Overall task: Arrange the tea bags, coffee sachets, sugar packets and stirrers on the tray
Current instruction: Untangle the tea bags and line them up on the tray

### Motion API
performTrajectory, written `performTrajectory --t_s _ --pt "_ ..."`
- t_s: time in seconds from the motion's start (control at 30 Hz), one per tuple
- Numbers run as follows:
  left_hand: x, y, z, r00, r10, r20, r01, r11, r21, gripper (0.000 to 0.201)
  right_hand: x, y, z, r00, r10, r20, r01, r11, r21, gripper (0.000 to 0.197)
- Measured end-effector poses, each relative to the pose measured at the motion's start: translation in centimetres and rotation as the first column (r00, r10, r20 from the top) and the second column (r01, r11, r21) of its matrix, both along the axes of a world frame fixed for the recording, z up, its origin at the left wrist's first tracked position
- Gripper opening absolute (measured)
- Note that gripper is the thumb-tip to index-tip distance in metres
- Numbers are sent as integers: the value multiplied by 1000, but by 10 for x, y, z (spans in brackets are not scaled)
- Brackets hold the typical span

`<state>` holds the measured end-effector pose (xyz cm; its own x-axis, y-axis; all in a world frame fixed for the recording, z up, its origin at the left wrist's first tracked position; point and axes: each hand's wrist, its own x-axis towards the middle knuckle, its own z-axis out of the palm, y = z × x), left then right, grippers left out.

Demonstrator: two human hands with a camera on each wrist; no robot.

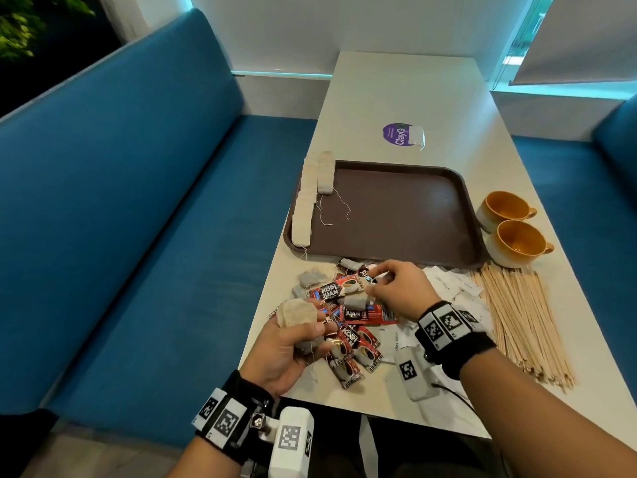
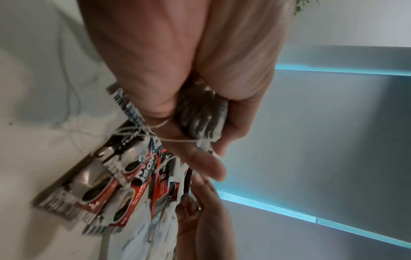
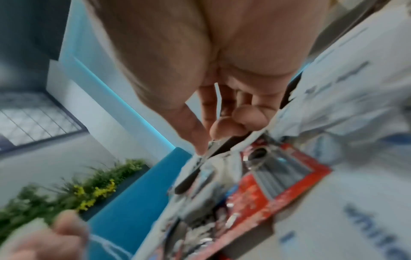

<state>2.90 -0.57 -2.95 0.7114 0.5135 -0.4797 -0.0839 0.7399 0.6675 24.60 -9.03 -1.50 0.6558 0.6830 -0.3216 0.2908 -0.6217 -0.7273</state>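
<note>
I am sitting at a long white table (image 1: 406, 98) beside a blue bench seat (image 1: 138, 201), and the brown tray (image 1: 396, 215) is lying across the middle of it, with two rows of tea bags (image 1: 312, 191) lining its left edge. The wooden stirrers (image 1: 520, 326) are fanning out on the table near my right arm, with two orange cups (image 1: 513, 232) sitting just beyond them, to the right of the tray. The red coffee sachets (image 1: 348, 319) and white sugar packets (image 1: 455, 288) are piling together just in front of the tray. My left hand (image 1: 286, 350) is curling around a bunch of tea bags (image 1: 296, 313), strings dangling. My right hand (image 1: 400, 288) is reaching into the pile, fingertips pinching a single tea bag (image 1: 356, 301)
</note>
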Motion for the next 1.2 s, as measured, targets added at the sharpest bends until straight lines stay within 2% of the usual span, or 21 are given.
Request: performTrajectory --t_s 0.07,0.13,0.23,0.4,0.53,0.7,0.77,0.83,0.9,1.0,1.1,1.2 --pt "-2 2 0 1000 -3 0 3 1000 8 47 -1 4 -5 999 33 -20 -34 998 -56 16" --pt "-4 1 2 1000 -25 2 25 1000 18 49 -2 5 -6 999 29 28 -28 999 -44 8" --pt "-5 -1 3 999 -43 9 43 999 15 45 -2 3 -5 999 29 40 -28 999 -21 7" --pt "-6 0 0 1000 -28 -8 28 1000 -12 36 -1 -10 4 999 -6 45 2 994 108 10" --pt "-6 -1 2 1000 7 -23 -8 998 -68 27 2 -26 13 999 -44 -26 49 970 237 7" --pt "-1 -3 3 1000 6 -27 -8 999 -52 45 5 -44 31 980 -66 -190 146 883 445 6" --pt "3 -5 3 999 17 -34 -19 999 -49 43 4 -48 40 944 7 -330 177 834 523 11" --pt "8 -8 3 1000 19 -25 -21 998 -62 36 -1 -47 48 870 112 -480 201 808 554 13" --pt "13 -13 3 1000 -1 -5 1 997 -75 31 -10 -44 54 799 206 -565 179 816 549 9" --pt "23 -23 7 998 -57 10 58 995 -75 32 -25 -36 52 757 267 -596 88 862 499 11" --pt "27 -29 10 990 -133 44 137 985 -103 41 -36 -27 39 795 223 -563 29 915 403 12" --pt "24 -32 4 968 -237 84 247 958 -147 69 -38 -24 27 882 182 -435 -38 947 320 18"
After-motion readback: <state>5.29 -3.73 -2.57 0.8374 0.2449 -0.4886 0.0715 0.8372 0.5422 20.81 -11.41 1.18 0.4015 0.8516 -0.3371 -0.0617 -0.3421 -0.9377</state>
